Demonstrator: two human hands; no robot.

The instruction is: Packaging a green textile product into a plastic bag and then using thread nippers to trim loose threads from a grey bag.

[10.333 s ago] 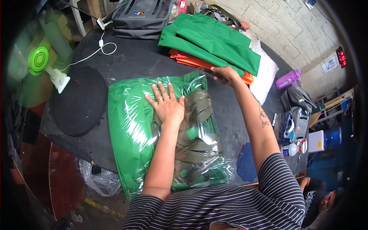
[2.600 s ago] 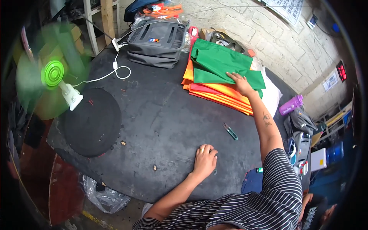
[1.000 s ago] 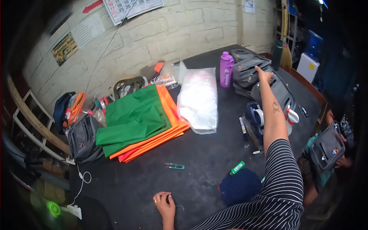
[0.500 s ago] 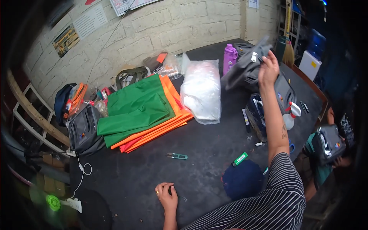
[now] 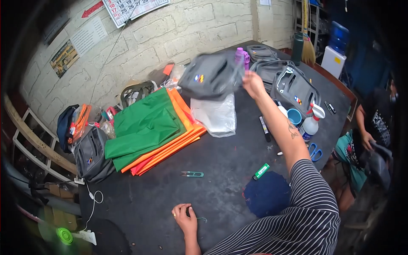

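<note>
- Head view: right hand (image 5: 253, 83), grip closed on a grey bag (image 5: 209, 76), lifted above the plastic packet (image 5: 215, 115).
- Left hand (image 5: 184, 216) rests loosely curled, holding nothing, on bare dark worktop (image 5: 161, 199) near its front edge.
- Snips (image 5: 192, 174) lie apart, open room around.

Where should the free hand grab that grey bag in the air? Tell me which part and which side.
Take the grey bag by its lower left edge, coming from below on the left. The right hand pinches its right end, so the body hangs out sideways, blurred, above the clear plastic bag. The left hand rests on the table.
</note>
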